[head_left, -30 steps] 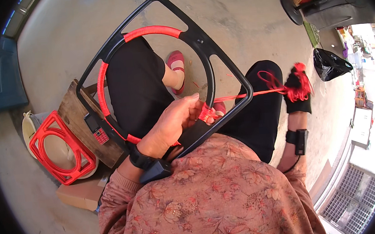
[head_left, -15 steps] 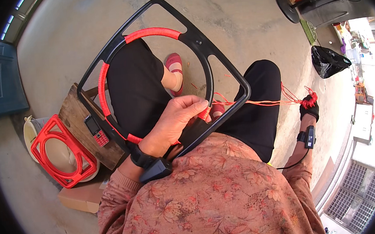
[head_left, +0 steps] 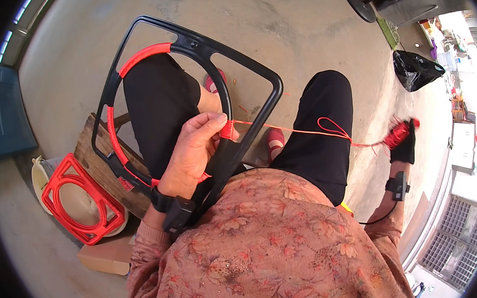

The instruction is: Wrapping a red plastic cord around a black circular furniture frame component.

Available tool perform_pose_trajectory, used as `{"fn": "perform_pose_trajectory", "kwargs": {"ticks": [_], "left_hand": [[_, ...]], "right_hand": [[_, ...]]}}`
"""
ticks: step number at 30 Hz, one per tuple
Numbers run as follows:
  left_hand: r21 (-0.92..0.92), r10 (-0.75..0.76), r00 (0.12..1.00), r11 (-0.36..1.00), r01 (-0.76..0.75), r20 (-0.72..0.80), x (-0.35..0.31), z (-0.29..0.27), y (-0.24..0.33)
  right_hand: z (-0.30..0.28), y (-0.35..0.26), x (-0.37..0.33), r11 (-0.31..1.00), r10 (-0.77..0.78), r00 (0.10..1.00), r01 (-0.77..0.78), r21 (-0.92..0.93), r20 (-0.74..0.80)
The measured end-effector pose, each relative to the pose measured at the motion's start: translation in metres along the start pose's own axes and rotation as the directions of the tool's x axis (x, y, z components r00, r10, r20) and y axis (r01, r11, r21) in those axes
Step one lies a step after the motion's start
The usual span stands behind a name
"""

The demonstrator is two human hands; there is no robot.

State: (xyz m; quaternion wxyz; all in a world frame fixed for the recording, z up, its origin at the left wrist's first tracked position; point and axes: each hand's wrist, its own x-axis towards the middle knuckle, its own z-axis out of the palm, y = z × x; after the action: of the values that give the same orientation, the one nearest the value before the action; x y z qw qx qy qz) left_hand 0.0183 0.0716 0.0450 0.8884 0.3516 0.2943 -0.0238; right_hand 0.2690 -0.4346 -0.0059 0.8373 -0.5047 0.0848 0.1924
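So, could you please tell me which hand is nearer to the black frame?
The left hand is nearer, pinching the black frame at a red wrapping. The right hand is apart from it, out to its right, holding red cord.

The black frame (head_left: pixel 202 48) looks like moulded plastic, smooth with a soft sheen along its bars. The red cord (head_left: pixel 147 54) on its ring is slick and glossy — synthetic by its look — and lies in fine, close ridges. The cord bundle (head_left: pixel 397 135) shines too, though blur hides its texture. The black glove (head_left: pixel 404 151) appears to be matt cloth, as do the trousers (head_left: pixel 324 125). The floral top (head_left: pixel 251 243) is soft knit with glittering specks. The red frame (head_left: pixel 96 230) is smooth, semi-glossy plastic; the worktop (head_left: pixel 91 142), rough, worn wood; the box (head_left: pixel 106 256), matt cardboard; the bag (head_left: pixel 416 72), crinkled, glossy plastic film; the floor (head_left: pixel 290 21), scuffed, matt concrete.
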Motion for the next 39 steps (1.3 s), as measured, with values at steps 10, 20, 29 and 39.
{"fn": "perform_pose_trajectory", "kwargs": {"ticks": [10,20,29,39], "left_hand": [[0.066,0.000,0.998,0.998,-0.005,0.069,-0.004,0.004,-0.008],[0.140,-0.011,0.998,0.990,0.003,0.054,-0.005,0.000,-0.003],[0.277,0.108,0.994,0.954,-0.113,0.032,0.001,-0.001,-0.003],[0.671,0.438,0.782,0.417,-0.613,0.443,-0.016,0.032,-0.011]], "right_hand": [[0.215,0.140,-0.059,0.514,0.085,0.712,0.568,-0.643,0.697],[0.300,0.146,-0.056,0.668,0.686,0.642,-0.371,-0.645,0.342],[0.281,0.097,-0.080,0.742,0.499,0.821,-0.240,-0.626,0.277],[0.306,0.095,-0.079,0.700,0.587,0.661,-0.124,-0.703,0.468]]}}
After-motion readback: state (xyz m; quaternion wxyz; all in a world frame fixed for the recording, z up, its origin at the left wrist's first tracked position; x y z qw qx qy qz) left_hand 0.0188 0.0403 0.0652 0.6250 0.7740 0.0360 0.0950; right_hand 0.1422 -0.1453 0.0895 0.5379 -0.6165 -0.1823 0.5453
